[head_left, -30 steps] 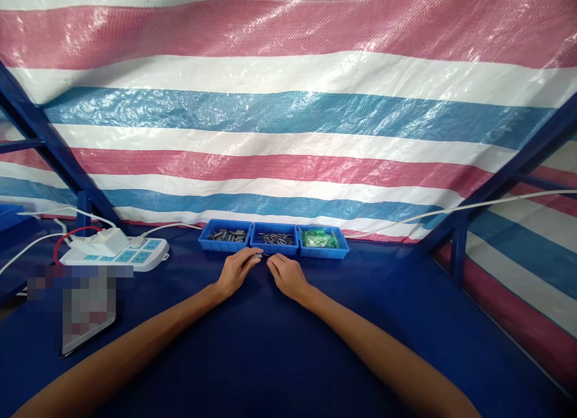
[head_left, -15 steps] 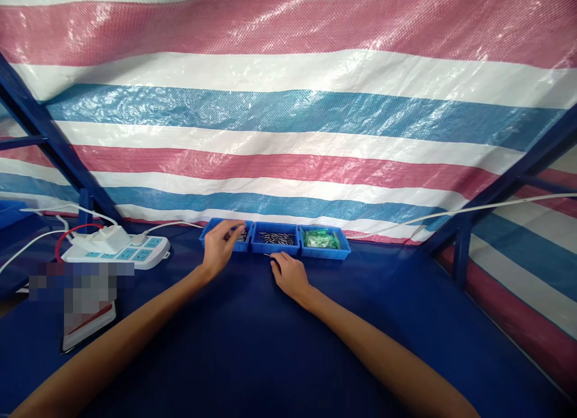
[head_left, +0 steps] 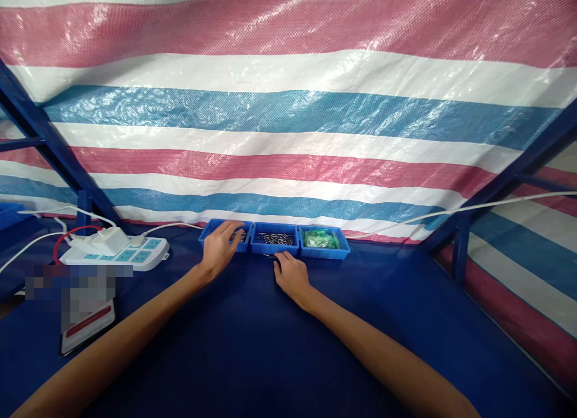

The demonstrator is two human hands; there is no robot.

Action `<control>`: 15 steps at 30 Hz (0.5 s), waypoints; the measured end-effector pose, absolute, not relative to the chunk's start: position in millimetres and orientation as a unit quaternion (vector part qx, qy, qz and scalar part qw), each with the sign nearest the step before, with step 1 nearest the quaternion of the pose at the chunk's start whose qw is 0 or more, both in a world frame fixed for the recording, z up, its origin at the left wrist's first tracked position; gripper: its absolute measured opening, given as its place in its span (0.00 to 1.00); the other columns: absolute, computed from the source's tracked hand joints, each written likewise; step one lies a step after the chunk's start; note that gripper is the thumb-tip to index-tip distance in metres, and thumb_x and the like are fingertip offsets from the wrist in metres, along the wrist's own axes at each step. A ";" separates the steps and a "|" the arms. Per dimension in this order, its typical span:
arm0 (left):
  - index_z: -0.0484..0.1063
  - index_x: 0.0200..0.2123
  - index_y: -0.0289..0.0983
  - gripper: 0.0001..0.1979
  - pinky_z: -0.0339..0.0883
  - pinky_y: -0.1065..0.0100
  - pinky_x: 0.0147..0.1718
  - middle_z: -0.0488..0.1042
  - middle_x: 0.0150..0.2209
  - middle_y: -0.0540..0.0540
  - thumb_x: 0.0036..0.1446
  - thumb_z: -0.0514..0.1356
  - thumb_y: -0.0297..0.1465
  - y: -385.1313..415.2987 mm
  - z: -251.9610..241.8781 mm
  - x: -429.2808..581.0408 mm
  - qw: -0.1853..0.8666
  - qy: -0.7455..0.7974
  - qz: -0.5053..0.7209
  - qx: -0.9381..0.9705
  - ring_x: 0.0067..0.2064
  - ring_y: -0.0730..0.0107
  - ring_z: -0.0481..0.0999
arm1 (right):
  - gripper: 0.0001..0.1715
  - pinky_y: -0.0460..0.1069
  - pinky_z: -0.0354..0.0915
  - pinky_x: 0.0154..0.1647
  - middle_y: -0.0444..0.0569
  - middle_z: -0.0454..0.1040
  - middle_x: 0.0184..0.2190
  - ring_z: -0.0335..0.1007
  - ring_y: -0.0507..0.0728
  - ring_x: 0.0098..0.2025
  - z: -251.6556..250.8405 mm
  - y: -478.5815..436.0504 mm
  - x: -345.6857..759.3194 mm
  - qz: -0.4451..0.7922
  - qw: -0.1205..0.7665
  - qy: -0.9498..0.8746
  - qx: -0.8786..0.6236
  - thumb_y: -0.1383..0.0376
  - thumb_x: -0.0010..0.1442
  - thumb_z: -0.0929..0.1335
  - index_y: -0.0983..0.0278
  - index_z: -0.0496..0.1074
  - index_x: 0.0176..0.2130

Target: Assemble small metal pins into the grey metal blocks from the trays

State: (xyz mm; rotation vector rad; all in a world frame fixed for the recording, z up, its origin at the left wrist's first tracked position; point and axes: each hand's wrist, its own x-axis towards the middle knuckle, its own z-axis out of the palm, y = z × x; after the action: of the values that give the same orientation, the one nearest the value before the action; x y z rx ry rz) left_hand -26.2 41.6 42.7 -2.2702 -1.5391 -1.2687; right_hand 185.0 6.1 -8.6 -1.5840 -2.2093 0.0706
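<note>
My left hand [head_left: 220,248] reaches over the left blue bin [head_left: 247,245], which holds small metal parts [head_left: 242,235]. Its thumb and forefinger are apart, with nothing visible between them. My right hand [head_left: 292,275] is just in front of the middle blue bin [head_left: 274,248]. Its fingertips are closed on a slim dark metal piece [head_left: 269,256], perhaps a screw, pointing left. Many similar thin metal pieces [head_left: 276,239] lie loose in the middle bin. The right blue bin [head_left: 331,253] contains clear and green plastic bags [head_left: 320,238].
A white power strip [head_left: 151,257] with plugs and cables stands at left on the dark blue table [head_left: 279,346]. Nearer lies a phone-like device [head_left: 88,331], partly blurred out. Striped sheeting [head_left: 288,112] hangs behind the bins, and blue frame bars [head_left: 496,178] slope at both sides.
My left thumb and forefinger have spread slightly over the left bin. My right hand has shifted a little to the right, and more of the slim metal piece shows.
</note>
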 end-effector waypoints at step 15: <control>0.73 0.40 0.39 0.10 0.67 0.72 0.29 0.75 0.34 0.47 0.62 0.52 0.32 17.1 -1.4 2.9 -0.091 -0.419 -0.410 -0.805 0.28 0.73 0.72 | 0.10 0.47 0.61 0.31 0.51 0.72 0.36 0.70 0.55 0.32 -12.2 7.5 186.9 0.001 0.196 -0.798 -0.570 0.67 0.65 0.59 0.63 0.68 0.39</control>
State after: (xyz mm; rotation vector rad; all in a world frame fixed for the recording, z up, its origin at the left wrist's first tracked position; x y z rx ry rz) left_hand 2.9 17.1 -1.4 -2.6875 -1.3978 -1.3687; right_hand 186.9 7.5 -12.2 -1.5978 -2.2349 0.0020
